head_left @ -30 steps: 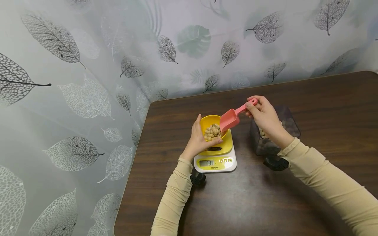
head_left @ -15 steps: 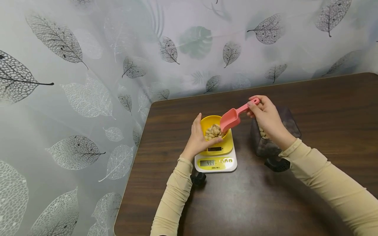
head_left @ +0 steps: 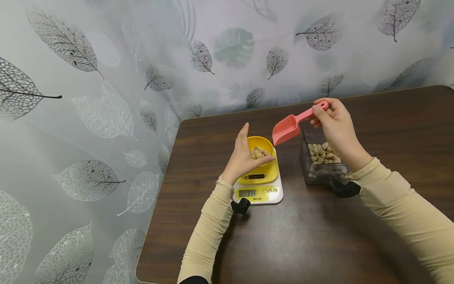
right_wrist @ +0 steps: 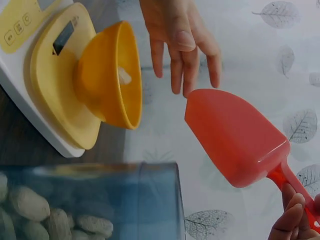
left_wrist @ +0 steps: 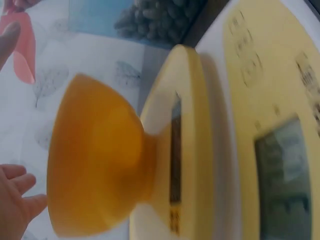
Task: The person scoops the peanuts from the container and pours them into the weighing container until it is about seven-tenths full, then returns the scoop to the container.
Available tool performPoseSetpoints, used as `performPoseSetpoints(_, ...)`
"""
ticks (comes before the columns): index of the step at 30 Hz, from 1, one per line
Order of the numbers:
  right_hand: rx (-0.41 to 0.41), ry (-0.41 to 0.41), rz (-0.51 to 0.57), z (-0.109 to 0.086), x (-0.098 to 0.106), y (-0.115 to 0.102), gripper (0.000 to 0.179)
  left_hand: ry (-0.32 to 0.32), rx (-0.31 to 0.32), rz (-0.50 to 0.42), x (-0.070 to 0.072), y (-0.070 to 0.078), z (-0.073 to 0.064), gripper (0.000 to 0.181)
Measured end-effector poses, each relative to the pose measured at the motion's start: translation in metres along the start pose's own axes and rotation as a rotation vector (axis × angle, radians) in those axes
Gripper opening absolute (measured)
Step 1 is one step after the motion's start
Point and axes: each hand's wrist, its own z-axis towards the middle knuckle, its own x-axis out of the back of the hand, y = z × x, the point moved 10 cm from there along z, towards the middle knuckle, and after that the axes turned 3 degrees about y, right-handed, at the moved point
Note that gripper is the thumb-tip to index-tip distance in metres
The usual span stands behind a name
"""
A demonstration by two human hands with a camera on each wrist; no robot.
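Observation:
My right hand (head_left: 338,128) pinches the handle of a pink plastic scoop (head_left: 286,129), held in the air just right of a yellow bowl (head_left: 261,141). Peanuts in their shells (head_left: 259,153) lie in the bowl, which stands on a white and yellow kitchen scale (head_left: 275,196) with a lit number. Close above the bowl's left side, my left hand (head_left: 244,157) has its fingers and thumb spread. A gap shows between that left hand (right_wrist: 182,40) and the bowl (right_wrist: 102,75) in the right wrist view. The scoop's tip (right_wrist: 195,107) points toward the fingers there.
A dark see-through box (head_left: 313,174) of peanuts stands to the right of the scale, partly behind my right forearm. The dark wooden table (head_left: 283,244) meets a leaf-patterned cover (head_left: 230,79) along its back and left edges.
My right hand has moved up and right, drawing the scoop off the bowl. My left hand has risen from the bowl's side with fingers spreading. The scale's number has dropped.

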Motion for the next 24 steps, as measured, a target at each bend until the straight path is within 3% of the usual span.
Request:
performPoseSetpoints(14,0.038,0.109,0.265,-0.003,0.048,-0.015,0.018,-0.099,-0.118,-0.007,-0.028,0.047,0.017,0.117)
performPoseSetpoints(24,0.029,0.226,0.299,-0.009,0.094,-0.004,0.019,-0.205,-0.182,-0.036,-0.062,0.081,0.023,0.118)
